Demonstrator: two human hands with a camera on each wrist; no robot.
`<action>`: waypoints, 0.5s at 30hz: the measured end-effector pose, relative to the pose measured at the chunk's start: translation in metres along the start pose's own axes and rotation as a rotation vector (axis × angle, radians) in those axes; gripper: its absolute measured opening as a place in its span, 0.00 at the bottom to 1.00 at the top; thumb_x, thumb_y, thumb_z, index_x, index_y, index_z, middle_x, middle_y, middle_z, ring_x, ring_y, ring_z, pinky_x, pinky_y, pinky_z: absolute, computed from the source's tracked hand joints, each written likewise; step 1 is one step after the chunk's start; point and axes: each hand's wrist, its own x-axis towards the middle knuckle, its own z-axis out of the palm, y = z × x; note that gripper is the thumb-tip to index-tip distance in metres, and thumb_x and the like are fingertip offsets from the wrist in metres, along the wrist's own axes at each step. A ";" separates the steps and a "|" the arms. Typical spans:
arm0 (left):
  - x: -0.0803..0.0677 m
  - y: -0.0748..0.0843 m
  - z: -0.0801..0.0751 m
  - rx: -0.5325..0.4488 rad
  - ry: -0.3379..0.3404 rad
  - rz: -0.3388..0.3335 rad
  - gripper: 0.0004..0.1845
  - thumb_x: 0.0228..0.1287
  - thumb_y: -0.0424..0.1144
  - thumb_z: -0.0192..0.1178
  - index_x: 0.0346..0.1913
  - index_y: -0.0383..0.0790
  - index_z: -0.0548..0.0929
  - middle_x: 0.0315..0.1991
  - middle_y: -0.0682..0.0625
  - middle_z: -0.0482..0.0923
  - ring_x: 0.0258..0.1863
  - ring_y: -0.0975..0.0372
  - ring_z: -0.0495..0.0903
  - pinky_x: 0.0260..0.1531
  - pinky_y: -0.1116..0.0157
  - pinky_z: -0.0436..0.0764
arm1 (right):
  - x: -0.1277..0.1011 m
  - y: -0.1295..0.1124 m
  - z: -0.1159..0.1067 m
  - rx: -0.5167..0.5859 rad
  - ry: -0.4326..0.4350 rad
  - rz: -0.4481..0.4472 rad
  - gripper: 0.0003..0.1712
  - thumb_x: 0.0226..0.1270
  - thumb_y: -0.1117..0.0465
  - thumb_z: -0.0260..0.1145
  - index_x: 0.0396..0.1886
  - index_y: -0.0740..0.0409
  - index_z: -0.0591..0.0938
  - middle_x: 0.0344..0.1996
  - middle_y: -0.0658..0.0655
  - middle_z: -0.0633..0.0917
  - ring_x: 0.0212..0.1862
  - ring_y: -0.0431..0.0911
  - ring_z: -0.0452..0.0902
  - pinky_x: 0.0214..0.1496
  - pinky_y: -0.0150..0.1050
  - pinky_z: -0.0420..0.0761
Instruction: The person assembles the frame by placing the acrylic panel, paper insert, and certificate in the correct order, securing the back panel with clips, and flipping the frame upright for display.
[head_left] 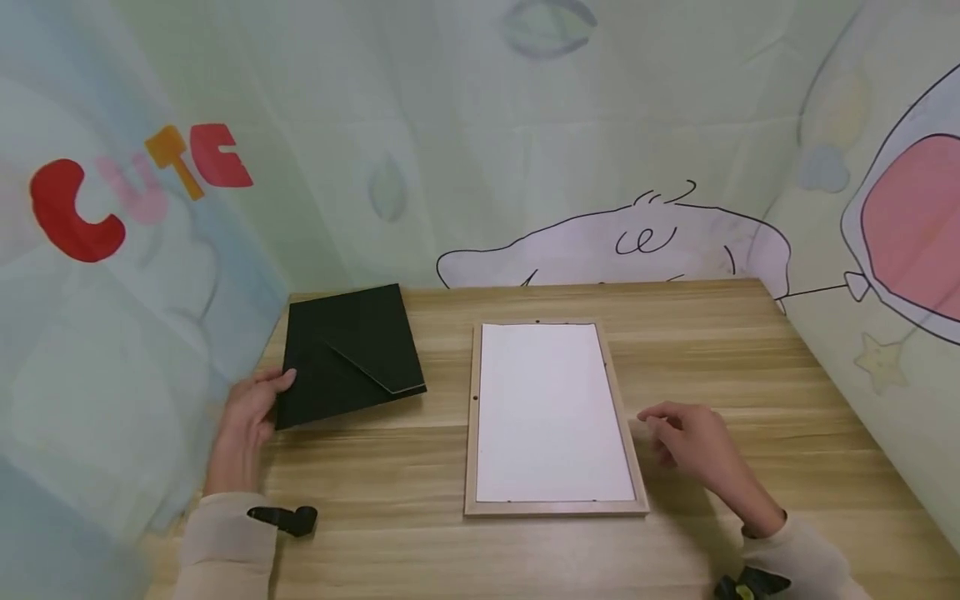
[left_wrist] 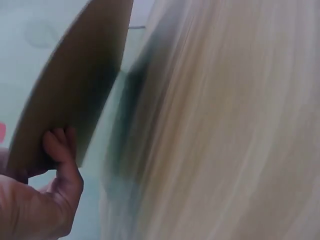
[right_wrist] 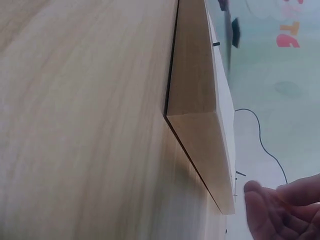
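At the table's left side, my left hand (head_left: pixel 251 408) pinches the left edge of a black picture-frame backing board (head_left: pixel 352 342) with a fold-out stand flap. In the left wrist view, the board's brown underside (left_wrist: pixel 75 85) tilts above the table, fingers (left_wrist: pixel 61 147) against it. A light wooden picture frame (head_left: pixel 555 509) lies in the middle, a white sheet (head_left: pixel 551 417) filling its inside. Just right of the frame hovers my right hand (head_left: pixel 693 440), fingers loosely bent and holding nothing. The right wrist view has the frame's corner (right_wrist: pixel 192 75) close up.
The wood-grain table (head_left: pixel 735 358) carries the frame. Small dark tabs (head_left: pixel 476 398) sit along the frame's border. Printed cloth (head_left: pixel 375 125) walls off the back and both sides.
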 end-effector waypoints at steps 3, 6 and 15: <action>-0.010 0.007 0.012 -0.142 -0.051 0.031 0.27 0.69 0.44 0.64 0.68 0.50 0.69 0.43 0.65 0.78 0.36 0.73 0.78 0.37 0.75 0.81 | 0.001 -0.001 -0.002 0.059 0.016 -0.010 0.14 0.76 0.63 0.57 0.52 0.63 0.85 0.24 0.56 0.85 0.26 0.45 0.81 0.27 0.36 0.85; -0.022 0.015 0.032 -0.195 -0.121 0.074 0.18 0.70 0.40 0.63 0.59 0.47 0.72 0.34 0.64 0.80 0.33 0.71 0.80 0.35 0.73 0.83 | 0.002 -0.003 -0.003 0.118 0.022 -0.016 0.14 0.76 0.62 0.59 0.54 0.63 0.84 0.26 0.58 0.85 0.26 0.45 0.82 0.28 0.36 0.86; -0.058 0.013 0.121 -0.031 -0.287 0.123 0.26 0.73 0.39 0.60 0.68 0.37 0.65 0.30 0.59 0.84 0.27 0.68 0.85 0.28 0.69 0.85 | 0.013 -0.021 0.008 0.390 -0.148 0.038 0.20 0.76 0.57 0.61 0.59 0.66 0.81 0.30 0.62 0.86 0.28 0.47 0.85 0.33 0.42 0.89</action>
